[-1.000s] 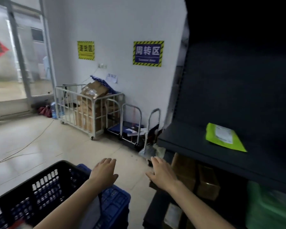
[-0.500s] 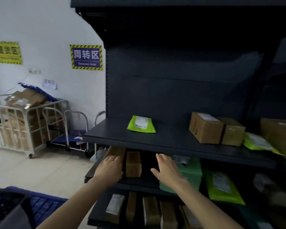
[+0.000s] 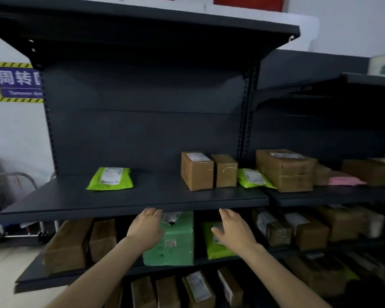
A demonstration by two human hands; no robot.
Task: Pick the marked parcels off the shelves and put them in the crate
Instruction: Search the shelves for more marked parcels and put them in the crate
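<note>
I face dark grey shelves [image 3: 131, 202] full of parcels. My left hand [image 3: 146, 227] and my right hand [image 3: 232, 230] are stretched forward, fingers straight, holding nothing, in front of the second shelf. Between them stands a green wrapped parcel [image 3: 176, 241], with a lime bag [image 3: 213, 245] to its right. On the shelf above lie a lime mailer bag [image 3: 110, 178], two brown boxes [image 3: 197, 171] and another lime bag [image 3: 252, 178]. No crate is in view. I cannot tell which parcels are marked.
A larger taped box [image 3: 285, 170] and a pink envelope [image 3: 345, 181] sit on the right-hand shelf. Brown boxes [image 3: 67, 245] fill the lower shelves. A metal trolley [image 3: 0, 196] stands at the left by a wall with a blue sign [image 3: 16, 82].
My view has swung right from the crate and floor to face the shelves head-on. Both hands stay stretched out and empty, now level with the second shelf.
</note>
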